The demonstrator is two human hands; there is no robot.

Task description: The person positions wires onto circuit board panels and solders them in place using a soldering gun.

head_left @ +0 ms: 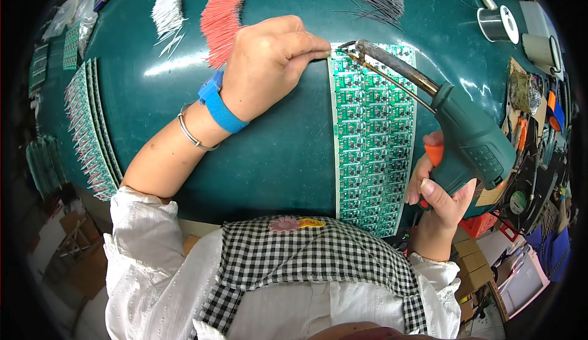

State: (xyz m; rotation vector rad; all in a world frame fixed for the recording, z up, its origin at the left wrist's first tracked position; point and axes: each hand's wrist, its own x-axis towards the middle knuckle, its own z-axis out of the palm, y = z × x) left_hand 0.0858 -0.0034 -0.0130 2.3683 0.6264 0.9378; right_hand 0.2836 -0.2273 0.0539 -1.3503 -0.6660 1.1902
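On green table (269,156): left hand (266,64) pinching wire on circuit panel (373,138), right hand (438,190) gripping soldering gun (450,119); best keeping tip steady.

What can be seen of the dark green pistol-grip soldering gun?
The dark green plastic soldering gun has an orange trigger, a long scorched metal barrel and a thin wire feed alongside it. The right hand grips its handle. It points up-left, its tip over the top edge of the green circuit-board panel, by the left hand's fingertips.
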